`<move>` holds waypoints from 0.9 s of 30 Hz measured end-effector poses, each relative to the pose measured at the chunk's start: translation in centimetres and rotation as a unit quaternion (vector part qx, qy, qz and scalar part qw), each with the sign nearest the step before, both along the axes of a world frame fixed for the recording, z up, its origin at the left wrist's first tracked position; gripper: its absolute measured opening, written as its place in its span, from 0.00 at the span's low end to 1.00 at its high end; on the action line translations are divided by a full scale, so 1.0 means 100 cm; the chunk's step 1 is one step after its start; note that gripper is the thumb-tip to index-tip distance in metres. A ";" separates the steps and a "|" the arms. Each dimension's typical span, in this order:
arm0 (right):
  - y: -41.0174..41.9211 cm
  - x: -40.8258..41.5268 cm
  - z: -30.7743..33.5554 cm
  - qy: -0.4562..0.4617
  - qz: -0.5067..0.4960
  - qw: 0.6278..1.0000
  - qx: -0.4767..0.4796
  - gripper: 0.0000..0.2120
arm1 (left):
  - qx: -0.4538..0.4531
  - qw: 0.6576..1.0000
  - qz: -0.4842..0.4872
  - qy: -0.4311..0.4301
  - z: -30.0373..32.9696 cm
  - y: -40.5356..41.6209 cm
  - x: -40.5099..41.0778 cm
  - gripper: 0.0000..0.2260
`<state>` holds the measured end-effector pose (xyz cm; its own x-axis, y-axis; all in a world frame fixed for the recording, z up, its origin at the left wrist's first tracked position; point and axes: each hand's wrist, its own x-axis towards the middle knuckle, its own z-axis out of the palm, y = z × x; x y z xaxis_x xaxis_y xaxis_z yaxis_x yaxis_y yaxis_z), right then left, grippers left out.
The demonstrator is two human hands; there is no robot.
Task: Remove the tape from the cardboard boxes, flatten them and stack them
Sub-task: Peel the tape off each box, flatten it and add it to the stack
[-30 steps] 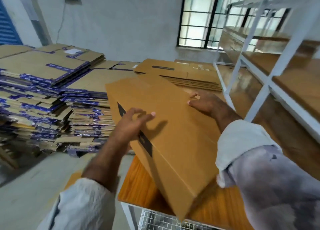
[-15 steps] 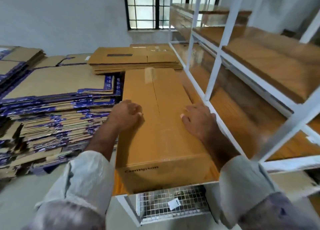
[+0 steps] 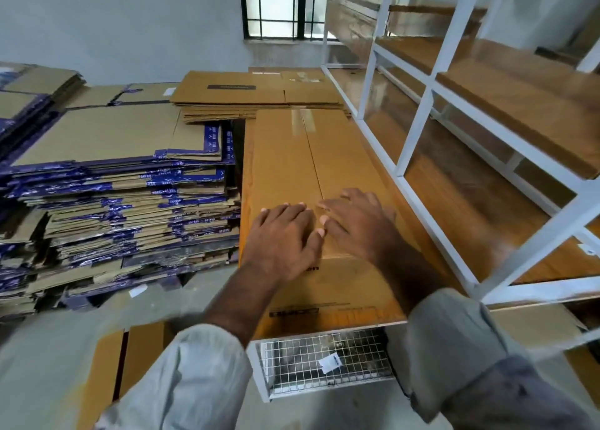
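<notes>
Cardboard box (image 3: 311,183), long and still assembled, is lying flat on the wooden surface (image 3: 245,157), running from about 6 o'clock up toward 12. Its centre seam runs the whole length, and there's a strip of clear tape (image 3: 300,121) over that seam at the far end, 12 o'clock side. Both hands are on the near end of the top face, palms down: left hand (image 3: 284,235) just left of the seam, right hand (image 3: 357,225) just right of it, thumbs nearly touching. Each grip is apart, fingers spread flat and pressing on the cardboard, not curled round anything.

Off at 9 o'clock there's a big heap of flattened boxes with blue printed tape (image 3: 123,196). At 12 o'clock, just past the box, sits a neater stack of plain flattened cartons (image 3: 256,98). White metal shelving (image 3: 418,121) with wooden boards fills the 2 to 3 o'clock side. A wire mesh basket (image 3: 324,364) hangs under the near edge at 6 o'clock.
</notes>
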<state>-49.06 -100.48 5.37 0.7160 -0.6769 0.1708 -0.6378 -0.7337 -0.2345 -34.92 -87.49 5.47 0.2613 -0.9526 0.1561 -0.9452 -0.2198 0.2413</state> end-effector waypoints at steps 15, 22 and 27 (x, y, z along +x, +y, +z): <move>-0.006 0.019 0.000 0.005 -0.028 0.998 -0.056 0.19 | 0.015 1.000 -0.011 -0.016 0.002 -0.018 0.013 0.30; -0.006 0.026 0.007 -0.041 0.012 0.998 -0.044 0.10 | 0.012 1.000 -0.010 -0.005 0.002 -0.020 0.013 0.29; -0.010 0.021 0.004 -0.067 0.024 0.997 -0.009 0.09 | 0.016 1.000 -0.005 0.005 0.004 -0.020 0.012 0.37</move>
